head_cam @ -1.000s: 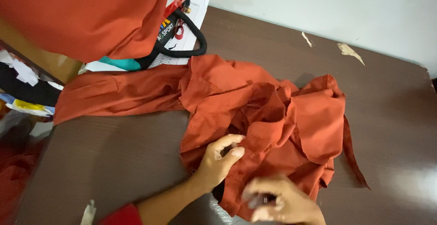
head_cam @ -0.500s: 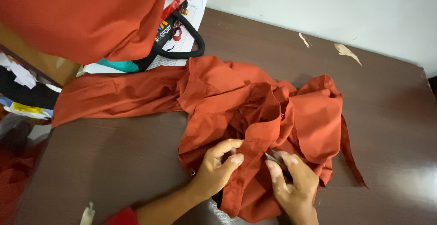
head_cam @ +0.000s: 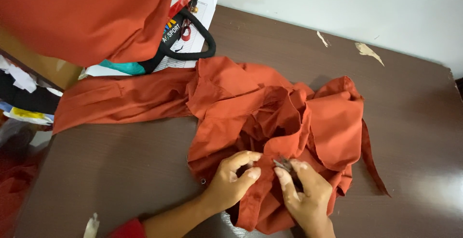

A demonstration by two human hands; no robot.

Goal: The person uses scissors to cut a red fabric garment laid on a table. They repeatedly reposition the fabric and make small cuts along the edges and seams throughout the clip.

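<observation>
Orange garment (head_cam: 270,122) lies crumpled mid-tabletop, twd the near edge. Left hand (head_cam: 231,182) pinches a fold, fingers together on cloth. Right hand (head_cam: 304,190) grips small dark tool (head_cam: 282,163) at the fold. Prob. trimming/unpicking; next needs cloth held taut w/ steady tip.

Crumpled orange garment (head_cam: 270,117) on dark table, sleeve stretched left.
</observation>
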